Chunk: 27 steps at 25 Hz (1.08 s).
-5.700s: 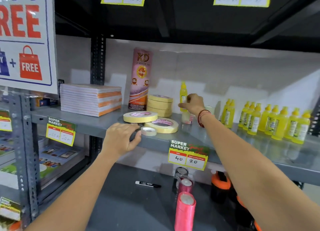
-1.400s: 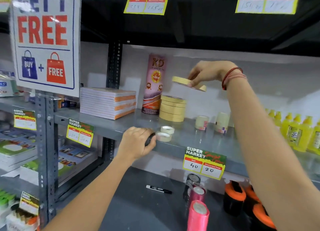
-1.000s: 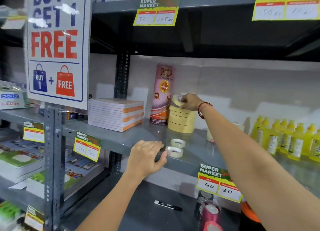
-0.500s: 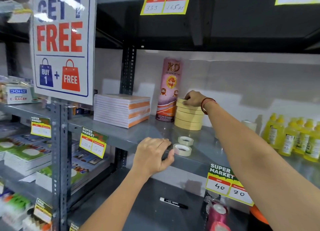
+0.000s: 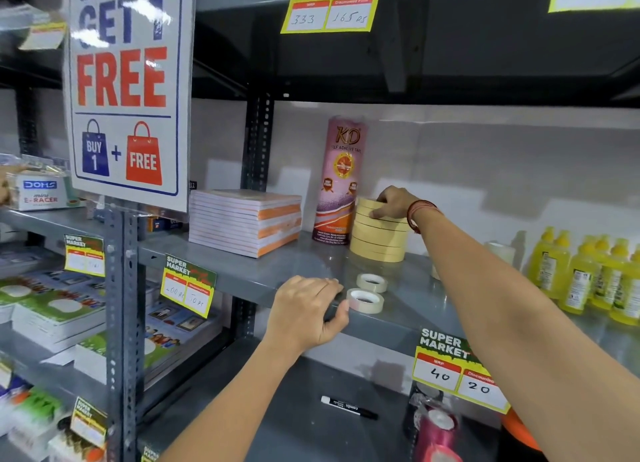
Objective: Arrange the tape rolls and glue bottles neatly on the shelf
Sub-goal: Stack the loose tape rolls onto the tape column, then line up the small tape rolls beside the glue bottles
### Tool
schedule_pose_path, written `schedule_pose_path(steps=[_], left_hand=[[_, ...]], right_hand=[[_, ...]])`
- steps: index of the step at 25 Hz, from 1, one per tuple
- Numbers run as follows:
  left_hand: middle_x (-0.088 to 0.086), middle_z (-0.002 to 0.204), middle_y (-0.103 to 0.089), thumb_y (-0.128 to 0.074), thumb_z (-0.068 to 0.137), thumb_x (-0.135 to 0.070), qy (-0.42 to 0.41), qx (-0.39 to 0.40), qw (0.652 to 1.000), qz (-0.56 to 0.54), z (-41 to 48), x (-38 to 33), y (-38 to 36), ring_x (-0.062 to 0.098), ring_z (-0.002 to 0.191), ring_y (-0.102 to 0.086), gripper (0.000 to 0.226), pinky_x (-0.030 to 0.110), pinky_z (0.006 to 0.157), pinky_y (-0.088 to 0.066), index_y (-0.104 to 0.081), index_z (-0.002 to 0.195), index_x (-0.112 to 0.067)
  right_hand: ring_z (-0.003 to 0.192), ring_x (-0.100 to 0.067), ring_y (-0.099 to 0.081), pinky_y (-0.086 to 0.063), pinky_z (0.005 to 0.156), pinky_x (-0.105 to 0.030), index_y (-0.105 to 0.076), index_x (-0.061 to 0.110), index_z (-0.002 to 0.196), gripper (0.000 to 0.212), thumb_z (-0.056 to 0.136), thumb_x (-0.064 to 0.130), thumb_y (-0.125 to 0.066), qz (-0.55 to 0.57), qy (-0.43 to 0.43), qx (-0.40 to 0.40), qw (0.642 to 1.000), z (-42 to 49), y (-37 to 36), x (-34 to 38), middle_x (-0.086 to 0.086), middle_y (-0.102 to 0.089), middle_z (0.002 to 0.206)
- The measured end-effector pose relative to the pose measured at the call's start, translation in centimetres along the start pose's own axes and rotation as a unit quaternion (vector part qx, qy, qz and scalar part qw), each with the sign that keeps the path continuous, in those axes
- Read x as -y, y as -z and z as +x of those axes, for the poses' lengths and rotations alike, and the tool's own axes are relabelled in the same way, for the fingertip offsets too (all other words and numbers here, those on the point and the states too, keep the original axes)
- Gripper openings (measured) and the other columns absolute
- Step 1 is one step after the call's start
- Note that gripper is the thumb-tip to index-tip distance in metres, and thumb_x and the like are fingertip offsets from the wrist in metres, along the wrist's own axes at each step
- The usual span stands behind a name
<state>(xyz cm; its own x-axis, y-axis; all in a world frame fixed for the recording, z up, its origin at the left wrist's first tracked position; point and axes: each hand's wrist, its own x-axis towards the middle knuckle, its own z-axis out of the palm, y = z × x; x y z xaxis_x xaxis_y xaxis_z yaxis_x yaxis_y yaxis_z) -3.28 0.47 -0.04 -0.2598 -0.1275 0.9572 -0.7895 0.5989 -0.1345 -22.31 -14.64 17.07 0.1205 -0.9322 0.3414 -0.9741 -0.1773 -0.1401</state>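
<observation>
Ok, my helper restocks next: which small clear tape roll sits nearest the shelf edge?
On the grey middle shelf, look below the stack of masking tape. Two small clear rolls lie flat there; it is the front roll, beside the left hand, not the rear roll.

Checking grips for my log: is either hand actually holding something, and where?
Nothing is lifted. The right hand rests on the stack of masking tape rolls; the left hand grips the shelf edge.

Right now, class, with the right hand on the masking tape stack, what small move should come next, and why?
Probably lift the right hand off the masking tape stack and reach for the two small clear tape rolls lying loose near the shelf edge. The stack looks squared up beside the pink tube.
</observation>
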Motion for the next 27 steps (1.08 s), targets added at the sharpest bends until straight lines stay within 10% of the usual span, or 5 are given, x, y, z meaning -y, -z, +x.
schedule_pose_path(steps=[4, 10, 16, 21, 27], left_hand=[[0.003, 0.070, -0.076, -0.047, 0.078, -0.029, 0.000, 0.000, 1.000, 0.003, 0.1, 0.0, 0.1, 0.019, 0.059, -0.070, 0.036, 0.026, 0.051, -0.051, -0.075, 0.072, -0.007], [0.004, 0.071, -0.076, -0.046, 0.080, -0.028, 0.006, 0.005, 1.000, 0.004, 0.0, -0.3, 0.4, 0.020, 0.059, -0.070, 0.039, 0.028, 0.052, -0.051, -0.075, 0.072, -0.005], [0.007, 0.070, -0.076, -0.044, 0.081, -0.028, 0.005, 0.020, 1.000, 0.003, 0.0, -0.5, 0.7, 0.022, 0.058, -0.071, 0.041, 0.029, 0.053, -0.052, -0.076, 0.074, -0.003], [0.006, 0.069, -0.075, -0.043, 0.082, -0.028, 0.004, 0.029, 1.000, 0.004, 0.1, -0.6, 0.7, 0.021, 0.057, -0.070, 0.042, 0.029, 0.052, -0.052, -0.075, 0.074, -0.003], [0.006, 0.070, -0.076, -0.044, 0.082, -0.029, 0.012, 0.032, 0.999, 0.000, 0.0, -0.5, 0.7, 0.022, 0.059, -0.071, 0.041, 0.029, 0.053, -0.052, -0.075, 0.076, -0.004]], right_hand=[[0.106, -0.029, -0.058, -0.048, 0.088, -0.034, -0.061, 0.004, 0.116, 0.046, 0.079, 0.030, -0.071, 0.038, 0.084, -0.154, 0.984, -2.1, 0.5, 1.5, -0.016, -0.063, 0.117], [0.091, -0.008, -0.058, -0.048, 0.076, -0.021, -0.057, 0.027, 0.117, 0.044, 0.078, 0.017, -0.074, 0.039, 0.107, 0.369, 0.923, -9.0, 1.2, 2.5, 0.005, -0.062, 0.108], [0.092, -0.014, -0.054, -0.047, 0.070, -0.019, -0.059, 0.011, 0.123, 0.043, 0.082, 0.017, -0.070, 0.083, 0.124, 0.258, 0.955, -11.2, -0.4, 1.1, -0.003, -0.060, 0.105], [0.082, -0.025, -0.066, -0.051, 0.069, -0.027, -0.067, 0.003, 0.099, 0.033, 0.080, 0.029, -0.067, 0.050, -0.061, -0.024, 0.997, -9.4, 3.3, -5.8, -0.014, -0.071, 0.089], [0.056, -0.017, -0.054, -0.041, 0.053, -0.022, -0.052, 0.010, 0.066, 0.036, 0.076, 0.039, -0.070, 0.071, -0.158, 0.012, 0.985, -8.5, 1.7, -9.5, -0.004, -0.060, 0.064]])
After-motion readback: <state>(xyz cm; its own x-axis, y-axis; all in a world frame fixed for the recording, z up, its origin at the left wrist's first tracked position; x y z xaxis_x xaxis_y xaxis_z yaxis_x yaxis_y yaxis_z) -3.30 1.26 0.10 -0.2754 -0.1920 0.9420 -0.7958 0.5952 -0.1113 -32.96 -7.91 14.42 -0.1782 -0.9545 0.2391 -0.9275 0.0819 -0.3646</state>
